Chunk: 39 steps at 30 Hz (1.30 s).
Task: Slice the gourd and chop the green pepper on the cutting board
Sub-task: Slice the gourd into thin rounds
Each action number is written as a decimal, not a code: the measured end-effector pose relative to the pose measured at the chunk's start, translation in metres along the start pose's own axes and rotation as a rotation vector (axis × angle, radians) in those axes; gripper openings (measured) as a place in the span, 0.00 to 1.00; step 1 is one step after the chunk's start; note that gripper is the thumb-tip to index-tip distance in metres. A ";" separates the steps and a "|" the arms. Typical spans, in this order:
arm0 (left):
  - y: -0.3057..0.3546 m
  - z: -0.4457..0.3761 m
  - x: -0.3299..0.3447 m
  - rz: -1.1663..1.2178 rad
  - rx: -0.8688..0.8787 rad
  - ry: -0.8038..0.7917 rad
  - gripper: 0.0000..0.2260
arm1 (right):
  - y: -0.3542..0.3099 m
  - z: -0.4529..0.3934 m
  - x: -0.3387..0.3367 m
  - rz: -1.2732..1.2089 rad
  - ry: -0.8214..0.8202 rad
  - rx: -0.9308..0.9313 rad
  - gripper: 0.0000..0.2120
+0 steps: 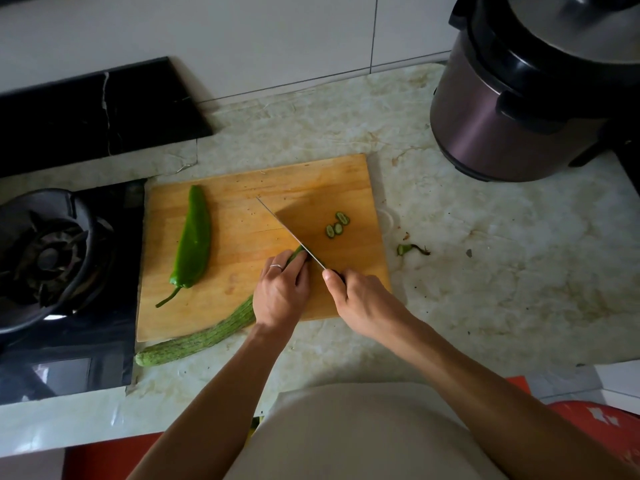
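Observation:
A long ridged green gourd (pixel 207 332) lies slantwise across the wooden cutting board (pixel 242 209), its thick end hanging over the board's near left corner. My left hand (pixel 282 289) grips its thin end with curled fingers. My right hand (pixel 360 299) holds a knife (pixel 287 230) by the handle, the blade set against the gourd's tip beside my left fingers. Three small gourd slices (pixel 336 225) lie on the board to the right of the blade. A whole green pepper (pixel 194 244) rests on the board's left part, stem toward me.
A gas stove burner (pixel 45 258) sits left of the board on black glass. A dark electric cooker (pixel 519 98) stands at the back right. A cut gourd stem scrap (pixel 410 249) lies on the marble counter (pixel 485 271) right of the board.

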<state>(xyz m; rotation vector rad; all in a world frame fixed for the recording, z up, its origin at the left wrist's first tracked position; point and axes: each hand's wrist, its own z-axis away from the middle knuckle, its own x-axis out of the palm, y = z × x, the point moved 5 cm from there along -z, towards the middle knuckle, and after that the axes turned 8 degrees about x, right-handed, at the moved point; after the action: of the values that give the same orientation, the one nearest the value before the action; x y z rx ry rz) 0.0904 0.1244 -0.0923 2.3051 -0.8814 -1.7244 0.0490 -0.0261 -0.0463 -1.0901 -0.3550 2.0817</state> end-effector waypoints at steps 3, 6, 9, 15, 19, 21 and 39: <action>0.001 0.001 0.002 0.002 -0.017 -0.006 0.07 | 0.001 0.001 0.002 0.013 0.015 -0.023 0.23; 0.003 0.001 0.000 0.013 -0.020 0.004 0.07 | -0.009 -0.005 0.003 0.026 0.018 -0.045 0.21; 0.004 0.000 -0.003 0.032 -0.041 -0.003 0.08 | -0.009 -0.009 0.005 -0.005 0.013 -0.048 0.23; 0.002 0.000 -0.002 0.038 -0.037 0.005 0.11 | 0.003 -0.008 -0.004 0.011 0.032 -0.045 0.27; 0.004 0.004 -0.006 0.053 0.029 0.039 0.09 | 0.002 -0.016 -0.012 -0.038 0.062 -0.021 0.27; 0.003 0.002 -0.006 0.047 0.018 0.027 0.08 | 0.004 -0.016 -0.015 -0.050 0.060 -0.005 0.27; 0.003 -0.001 -0.003 0.050 0.003 -0.007 0.10 | 0.004 0.007 -0.006 -0.136 -0.031 -0.027 0.22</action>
<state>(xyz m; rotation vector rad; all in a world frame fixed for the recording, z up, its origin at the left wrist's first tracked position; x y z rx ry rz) 0.0897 0.1235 -0.0881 2.2596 -0.9357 -1.7136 0.0434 -0.0320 -0.0404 -1.0220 -0.4609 1.9805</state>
